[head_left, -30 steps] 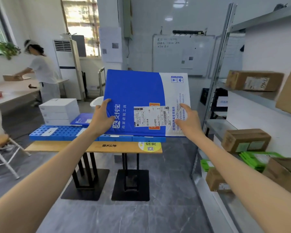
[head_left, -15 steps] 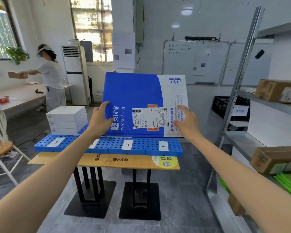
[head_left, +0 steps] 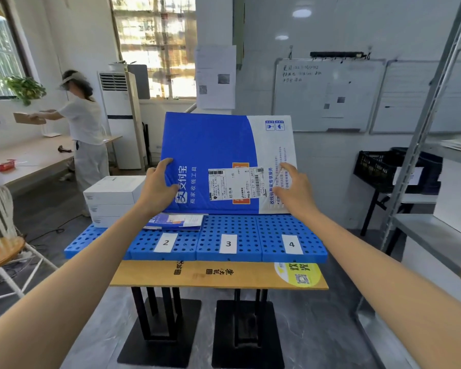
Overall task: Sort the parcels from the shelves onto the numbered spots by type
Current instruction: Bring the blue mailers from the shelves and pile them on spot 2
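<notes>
Flat blue-and-white parcel (head_left: 218,150), smooth and rectangular, is held upright facing the camera, above the rear of the blue perforated plastic platform (head_left: 277,230). Left hand (head_left: 159,187) grasps its left edge; right hand (head_left: 294,191) grasps its right edge. Print reads 支付宝 商家收钱工具. A white barcoded shipping label (head_left: 236,183) overlies an orange patch. Paper cards (head_left: 228,243) read 2, 3, 4. Thin blue mailers (head_left: 176,221) lie behind card 2. Stacked white boxes (head_left: 112,201) stand at the platform's left end. The wooden tabletop (head_left: 237,275) bears a yellow QR sticker (head_left: 300,275)
</notes>
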